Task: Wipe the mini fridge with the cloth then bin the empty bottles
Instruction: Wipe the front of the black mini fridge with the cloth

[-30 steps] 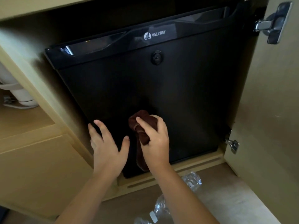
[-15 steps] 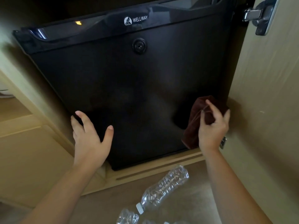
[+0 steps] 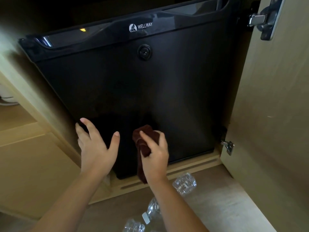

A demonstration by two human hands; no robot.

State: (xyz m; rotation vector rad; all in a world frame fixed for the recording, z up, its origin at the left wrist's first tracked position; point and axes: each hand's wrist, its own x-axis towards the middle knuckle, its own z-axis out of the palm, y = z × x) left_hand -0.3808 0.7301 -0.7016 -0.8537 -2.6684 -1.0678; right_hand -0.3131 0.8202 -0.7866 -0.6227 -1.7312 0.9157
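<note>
A black mini fridge point(image 3: 133, 84) with a WELLWAY logo and a round lock stands shut inside a wooden cabinet. My right hand point(image 3: 156, 154) grips a bunched dark brown cloth point(image 3: 143, 141) and presses it on the lower middle of the fridge door. My left hand point(image 3: 96, 148) lies flat with fingers spread on the door's lower left corner. Empty clear plastic bottles lie on the floor in front: one point(image 3: 184, 183) partly hidden by my right forearm, another point(image 3: 133, 226) at the bottom edge.
The cabinet door point(image 3: 270, 114) stands open on the right, with metal hinges point(image 3: 262, 19) at top and bottom. A wooden plinth point(image 3: 192, 168) runs under the fridge. Left of the cabinet is a lower wooden shelf with a white object point(image 3: 6, 99).
My right hand has swept the cloth from the door's lower right edge back left to the lower middle. My left hand stays flat on the lower left corner.
</note>
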